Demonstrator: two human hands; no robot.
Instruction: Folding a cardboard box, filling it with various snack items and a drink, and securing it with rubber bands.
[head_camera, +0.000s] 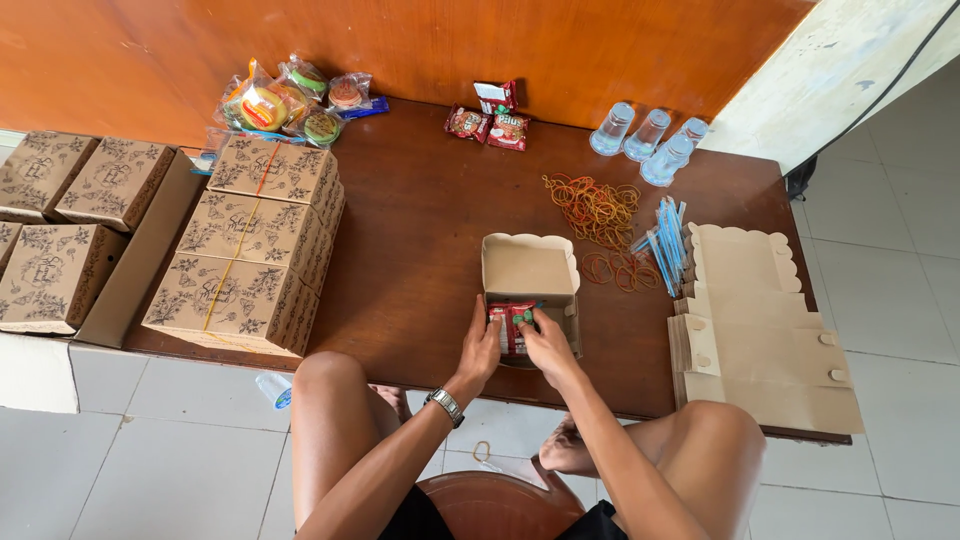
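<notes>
Both your left hand (481, 348) and right hand (546, 343) grasp one red snack packet (511, 322) inside the open brown cardboard box (529, 270).

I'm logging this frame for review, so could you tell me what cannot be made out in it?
- Head view: the inside of the open cardboard box is hidden by the left hand and right hand.
- The red snack packet is partly covered by both hands.
- The contents of the closed patterned boxes are hidden by their lids.
- The wrapped snacks are too small to identify.
</notes>
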